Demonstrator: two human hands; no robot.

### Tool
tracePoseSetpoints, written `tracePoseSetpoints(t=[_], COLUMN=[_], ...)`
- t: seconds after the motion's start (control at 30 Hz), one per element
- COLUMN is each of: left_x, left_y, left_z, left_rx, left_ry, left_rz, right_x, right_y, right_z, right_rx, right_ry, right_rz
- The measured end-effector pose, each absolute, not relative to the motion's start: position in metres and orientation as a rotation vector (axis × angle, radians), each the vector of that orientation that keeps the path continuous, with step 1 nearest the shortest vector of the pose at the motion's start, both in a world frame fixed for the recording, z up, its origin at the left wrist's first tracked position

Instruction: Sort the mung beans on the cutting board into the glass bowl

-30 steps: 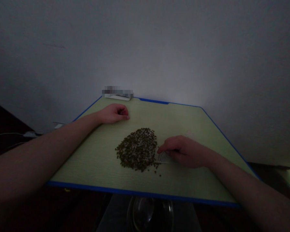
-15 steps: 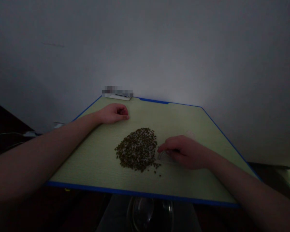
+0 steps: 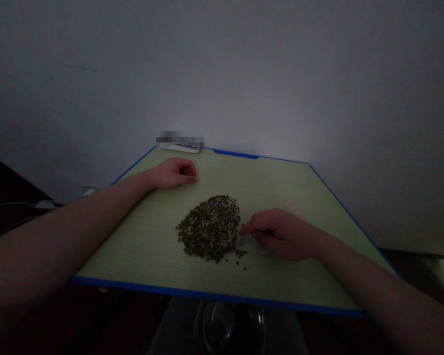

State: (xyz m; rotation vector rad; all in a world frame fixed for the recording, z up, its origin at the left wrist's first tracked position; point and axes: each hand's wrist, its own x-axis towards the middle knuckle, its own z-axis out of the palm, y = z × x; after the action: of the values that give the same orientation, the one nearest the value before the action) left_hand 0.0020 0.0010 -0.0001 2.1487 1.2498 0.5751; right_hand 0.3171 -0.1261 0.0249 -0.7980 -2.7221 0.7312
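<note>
Wall: plain and grey (image 3: 244,74), dimly lit, beyond the far side of the pile
Tabletop: pale yellow-green (image 3: 133,246) with blue edging (image 3: 222,297), lying under and around the pile
Pile: small green-brown seeds (image 3: 210,229) mixed with whitish bits, spread in a low mound; a few loose seeds (image 3: 244,268) lie just off its near right side
Left hand: resting (image 3: 173,173) beyond the pile and to its left, apart from it, fingers loosely curled around a hollow; whether thumb and fingertips meet, cannot tell
Right hand: just right of the pile (image 3: 283,234), index finger stretched toward its edge, thumb apart below; whether the fingertip touches a seed, cannot tell
Pale patch: faint and whitish (image 3: 255,245), between the pile and the right hand, too dim to identify
Blurred object: pixelated, with a white base (image 3: 181,147), at the table's far left corner, well beyond the pile
Round vessel: shiny (image 3: 229,328), below the table edge, on the near side of the pile
</note>
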Motion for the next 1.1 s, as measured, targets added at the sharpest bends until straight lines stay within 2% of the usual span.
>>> tracePoseSetpoints(t=[1.1], left_x=[0.0020], left_y=[0.0023], left_z=[-0.0023], left_rx=[2.149], left_ry=[1.243], left_rz=[0.594], right_x=[0.3131], right_y=[-0.1282], right_z=[0.0261], right_rx=[-0.707], right_ry=[-2.735], right_rz=[0.811])
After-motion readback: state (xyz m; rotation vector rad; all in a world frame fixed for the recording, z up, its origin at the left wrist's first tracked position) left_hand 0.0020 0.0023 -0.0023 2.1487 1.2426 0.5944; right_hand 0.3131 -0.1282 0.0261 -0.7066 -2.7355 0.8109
